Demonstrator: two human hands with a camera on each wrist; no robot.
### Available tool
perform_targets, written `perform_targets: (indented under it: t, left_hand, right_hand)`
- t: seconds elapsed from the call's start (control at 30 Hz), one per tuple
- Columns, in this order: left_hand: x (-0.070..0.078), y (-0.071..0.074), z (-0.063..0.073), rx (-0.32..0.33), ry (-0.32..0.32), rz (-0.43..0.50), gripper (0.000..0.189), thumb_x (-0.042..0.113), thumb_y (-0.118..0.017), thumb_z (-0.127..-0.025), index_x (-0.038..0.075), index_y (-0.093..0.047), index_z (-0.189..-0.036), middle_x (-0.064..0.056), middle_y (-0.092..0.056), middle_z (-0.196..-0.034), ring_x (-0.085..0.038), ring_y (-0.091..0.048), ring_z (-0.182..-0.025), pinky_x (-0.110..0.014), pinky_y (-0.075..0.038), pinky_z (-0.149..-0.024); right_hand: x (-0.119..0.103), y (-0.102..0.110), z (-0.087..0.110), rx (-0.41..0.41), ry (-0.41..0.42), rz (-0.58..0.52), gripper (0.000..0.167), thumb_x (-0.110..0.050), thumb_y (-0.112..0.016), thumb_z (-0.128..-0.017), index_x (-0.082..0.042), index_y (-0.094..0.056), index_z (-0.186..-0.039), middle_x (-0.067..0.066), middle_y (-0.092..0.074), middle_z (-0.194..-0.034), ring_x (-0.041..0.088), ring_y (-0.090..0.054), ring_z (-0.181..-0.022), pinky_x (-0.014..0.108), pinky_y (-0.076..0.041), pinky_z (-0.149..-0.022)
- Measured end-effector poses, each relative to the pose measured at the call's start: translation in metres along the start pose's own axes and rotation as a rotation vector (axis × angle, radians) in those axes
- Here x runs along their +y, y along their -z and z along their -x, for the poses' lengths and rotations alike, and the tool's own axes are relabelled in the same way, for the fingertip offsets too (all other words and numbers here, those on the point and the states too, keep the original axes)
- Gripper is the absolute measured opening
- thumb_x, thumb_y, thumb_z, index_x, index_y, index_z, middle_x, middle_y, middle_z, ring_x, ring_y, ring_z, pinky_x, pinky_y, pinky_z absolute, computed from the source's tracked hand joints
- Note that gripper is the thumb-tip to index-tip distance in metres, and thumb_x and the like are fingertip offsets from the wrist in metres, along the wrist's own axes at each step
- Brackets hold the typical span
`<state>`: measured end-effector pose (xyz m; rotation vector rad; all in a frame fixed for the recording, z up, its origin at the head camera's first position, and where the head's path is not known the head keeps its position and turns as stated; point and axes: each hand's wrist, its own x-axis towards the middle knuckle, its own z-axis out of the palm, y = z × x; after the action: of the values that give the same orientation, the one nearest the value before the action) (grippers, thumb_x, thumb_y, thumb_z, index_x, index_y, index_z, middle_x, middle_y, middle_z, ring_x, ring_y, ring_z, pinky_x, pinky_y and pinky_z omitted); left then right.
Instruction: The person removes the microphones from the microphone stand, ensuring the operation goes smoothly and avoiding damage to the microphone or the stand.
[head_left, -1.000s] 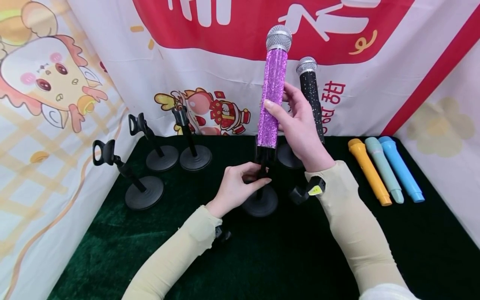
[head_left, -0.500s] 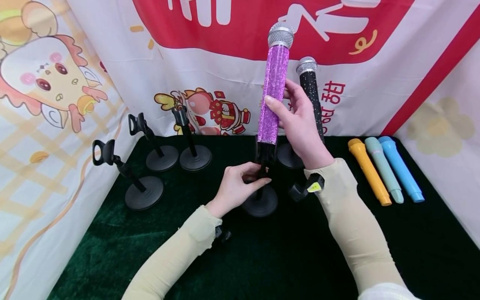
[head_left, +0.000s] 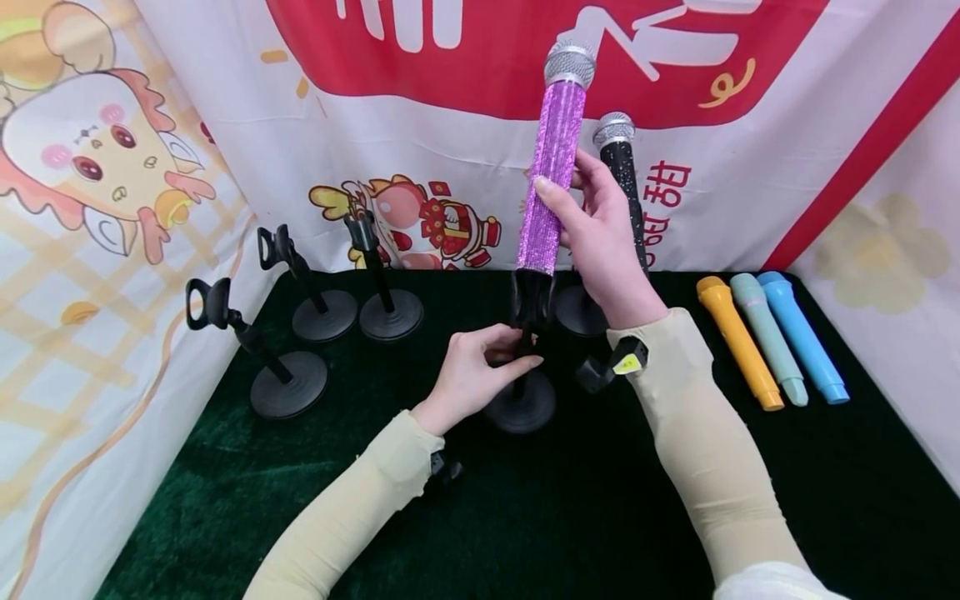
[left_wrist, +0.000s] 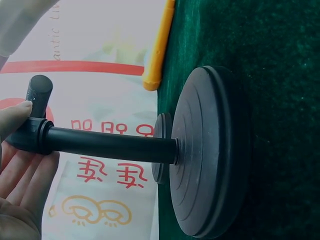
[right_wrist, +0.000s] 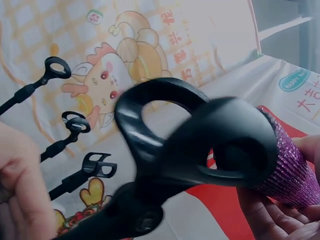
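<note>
One purple mic (head_left: 553, 175), gripped in my right hand (head_left: 603, 242), slightly higher than a second ago, its tail, I judge, less deep in the clip (right_wrist: 172, 155) of the stand (head_left: 521, 408) my left hand (head_left: 476, 371) pinches; black mic (head_left: 621, 171) close behind, nearest obstruction; three stands (head_left: 288, 393) left, three mics (head_left: 768, 337) right, on desk (head_left: 480, 533)

Both cream sleeves (head_left: 708, 458) carry a black wrist device (head_left: 596, 375), the right one bearing a yellow label (head_left: 627, 364).

Purple microphone (head_left: 559, 133) slightly higher now
</note>
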<state>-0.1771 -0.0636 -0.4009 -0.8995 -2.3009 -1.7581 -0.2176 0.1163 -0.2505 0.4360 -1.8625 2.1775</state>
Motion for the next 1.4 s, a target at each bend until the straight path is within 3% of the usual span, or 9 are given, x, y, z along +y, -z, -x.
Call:
perform_targets:
  t: [0.1,0.27,0.47,0.77,1.4]
  left_hand:
    - [0.000,0.000,0.000,0.000,-0.004,-0.008,0.019,0.022,-0.079,-0.093,0.015,-0.075,-0.110,0.007,-0.074,-0.109,-0.008,-0.072,-0.094,-0.028,-0.059,-0.082]
    - [0.001,0.000,0.001,0.004,-0.011,-0.025,0.020,0.020,-0.079,-0.092,0.011,-0.075,-0.110,0.004,-0.075,-0.108,-0.008,-0.072,-0.093,-0.027,-0.060,-0.081]
    - [0.002,0.000,0.000,0.005,-0.001,-0.038,0.023,0.025,-0.079,-0.092,0.010,-0.075,-0.110,0.004,-0.075,-0.107,-0.006,-0.072,-0.092,-0.027,-0.060,-0.080]
    - [0.002,-0.001,0.000,0.002,0.003,-0.042,0.022,0.024,-0.079,-0.092,0.012,-0.075,-0.110,0.007,-0.074,-0.108,-0.006,-0.072,-0.092,-0.027,-0.060,-0.080]
    - [0.000,-0.001,0.001,0.016,0.002,-0.053,0.020,0.023,-0.080,-0.092,0.014,-0.075,-0.108,0.008,-0.074,-0.107,-0.006,-0.072,-0.090,-0.026,-0.060,-0.079]
  right_hand:
    - [-0.002,0.002,-0.002,0.029,-0.012,-0.010,0.060,-0.021,-0.071,-0.098,-0.014,-0.042,-0.151,0.013,-0.051,-0.130,0.028,-0.062,-0.113,0.037,-0.060,-0.085]
    - [-0.004,0.008,-0.003,0.050,-0.038,-0.016,0.060,-0.022,-0.072,-0.097,-0.014,-0.044,-0.150,0.013,-0.054,-0.130,0.028,-0.064,-0.111,0.035,-0.060,-0.084]
    - [-0.004,0.018,-0.001,0.054,-0.056,-0.097,0.057,-0.019,-0.073,-0.096,-0.013,-0.049,-0.148,0.016,-0.057,-0.129,0.032,-0.068,-0.105,0.036,-0.060,-0.082]
    - [-0.005,0.026,0.006,0.067,-0.080,-0.183,0.058,-0.015,-0.071,-0.097,-0.012,-0.046,-0.149,0.015,-0.054,-0.139,0.031,-0.060,-0.118,0.038,-0.060,-0.084]
    - [-0.014,0.053,0.025,0.107,-0.091,-0.152,0.057,-0.016,-0.073,-0.096,-0.010,-0.049,-0.147,0.016,-0.055,-0.138,0.028,-0.062,-0.113,0.033,-0.059,-0.086]
